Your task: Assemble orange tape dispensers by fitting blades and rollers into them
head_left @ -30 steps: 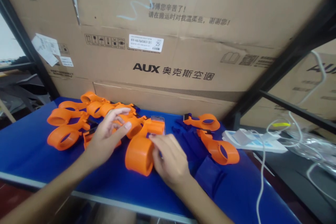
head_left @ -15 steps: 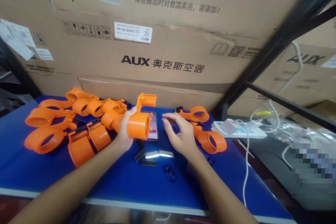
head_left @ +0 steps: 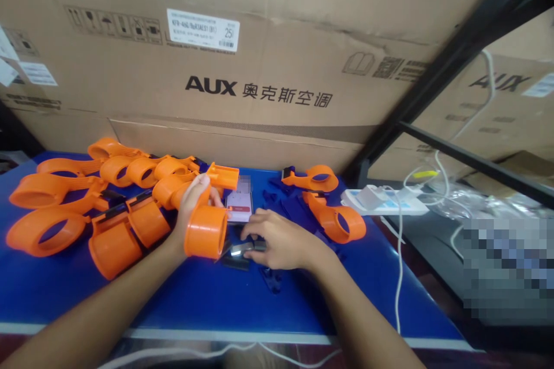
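Observation:
My left hand [head_left: 197,199] is closed around an orange plastic ring bracket [head_left: 205,232], its wide round collar facing down and a squared holder [head_left: 224,175] at its upper end. My right hand [head_left: 281,239] is low over the table, thumb and fingers curled about a small metal strip [head_left: 259,245] that they partly hide. Beside those fingertips lies another shiny strip [head_left: 237,251], with a black strip [head_left: 236,263] just below it. A phone [head_left: 240,199] with a lit screen lies behind the hands.
Several orange ring brackets [head_left: 115,242] crowd the blue table [head_left: 173,305] at left. More orange brackets [head_left: 344,225] and dark blue pieces [head_left: 272,279] lie at right. A white power strip [head_left: 376,202] with cables stands at the table's right edge. A large cardboard box [head_left: 259,127] rises behind.
My right hand has come down and to the left onto the metal strips, its fingers curling around one. My left hand has lowered and turned the orange bracket slightly. The view has shifted.

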### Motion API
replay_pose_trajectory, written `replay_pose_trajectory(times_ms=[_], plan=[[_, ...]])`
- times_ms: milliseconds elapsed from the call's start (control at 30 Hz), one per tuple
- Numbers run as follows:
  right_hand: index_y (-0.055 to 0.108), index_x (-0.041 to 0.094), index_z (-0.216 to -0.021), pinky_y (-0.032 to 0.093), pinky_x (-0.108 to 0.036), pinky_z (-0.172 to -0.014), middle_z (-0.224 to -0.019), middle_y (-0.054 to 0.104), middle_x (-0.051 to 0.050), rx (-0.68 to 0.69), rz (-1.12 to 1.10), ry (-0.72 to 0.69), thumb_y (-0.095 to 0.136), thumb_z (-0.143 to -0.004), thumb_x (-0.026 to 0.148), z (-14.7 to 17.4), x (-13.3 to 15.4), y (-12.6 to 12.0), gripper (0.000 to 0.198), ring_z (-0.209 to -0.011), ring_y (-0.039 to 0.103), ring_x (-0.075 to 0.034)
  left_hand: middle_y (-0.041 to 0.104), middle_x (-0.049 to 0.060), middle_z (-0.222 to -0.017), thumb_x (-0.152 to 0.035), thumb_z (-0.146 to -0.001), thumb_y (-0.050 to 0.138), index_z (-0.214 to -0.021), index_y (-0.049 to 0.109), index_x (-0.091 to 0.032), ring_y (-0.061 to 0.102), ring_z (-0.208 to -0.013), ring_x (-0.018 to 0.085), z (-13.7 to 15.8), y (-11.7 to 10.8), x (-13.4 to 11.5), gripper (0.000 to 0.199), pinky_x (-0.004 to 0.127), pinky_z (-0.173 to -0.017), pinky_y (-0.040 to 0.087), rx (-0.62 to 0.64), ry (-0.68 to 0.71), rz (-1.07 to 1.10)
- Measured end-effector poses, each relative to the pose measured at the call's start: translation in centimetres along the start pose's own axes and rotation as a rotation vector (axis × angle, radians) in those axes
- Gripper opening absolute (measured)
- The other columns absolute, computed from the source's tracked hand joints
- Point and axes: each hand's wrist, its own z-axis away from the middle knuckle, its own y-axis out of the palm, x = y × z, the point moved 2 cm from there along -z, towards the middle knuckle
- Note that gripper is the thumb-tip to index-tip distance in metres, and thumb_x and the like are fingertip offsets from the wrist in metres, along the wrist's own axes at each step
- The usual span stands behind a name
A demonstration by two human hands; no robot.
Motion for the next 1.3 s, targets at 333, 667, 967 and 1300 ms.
replay_pose_trajectory(times_ms=[333, 667, 967, 1300], plan=[[0.071, 0.018, -0.088, 0.045, -0.036, -0.093, -0.091, 0.069, -0.006, 0.010, 0.057, -0.036, 0.062, -0.089, 0.011, -0.2, 0.1, 0.4, 0.012, -0.090, 0.062, -0.020, 0.059, 0.000, -0.053, -0.067, -0.083, 0.068, -0.076, 0.051, -0.021, 0.064, -0.050, 0.019, 0.5, 0.5, 0.3, 0.049, 0.028, -0.051, 0.048, 0.046, 0.102, -0.058], [0.067, 0.019, -0.089, 0.044, -0.037, -0.098, -0.099, 0.067, -0.006, -0.011, -0.031, -0.017, 0.062, -0.086, 0.007, 0.0, 0.1, 0.2, 0.013, -0.097, 0.060, -0.021, 0.061, -0.001, -0.055, -0.066, -0.082, 0.069, -0.079, 0.049, -0.022, 0.062, -0.047, 0.018, 0.9, 1.1, 0.3, 0.048, 0.028, -0.050, 0.047, 0.050, 0.082, -0.045], [0.066, 0.019, -0.089, 0.046, -0.036, -0.096, -0.095, 0.066, -0.004, -0.037, -0.100, -0.002, 0.066, -0.084, 0.010, 0.0, 0.1, -0.1, 0.011, -0.094, 0.060, -0.020, 0.060, -0.002, -0.055, -0.064, -0.082, 0.071, -0.083, 0.052, -0.022, 0.058, -0.045, 0.015, 1.1, 1.2, 0.2, 0.046, 0.026, -0.048, 0.044, 0.049, 0.069, -0.040], [0.065, 0.020, -0.111, 0.050, -0.027, -0.066, -0.085, 0.071, -0.002, -0.547, -0.458, 0.205, 0.062, -0.096, 0.028, 0.1, -0.9, -1.5, 0.017, -0.074, 0.064, -0.015, 0.063, 0.002, -0.060, -0.068, -0.079, 0.071, -0.080, 0.055, -0.019, 0.062, -0.049, 0.015, 1.8, 1.1, -0.4, 0.052, 0.025, -0.048, 0.048, 0.000, -0.014, 0.108]])
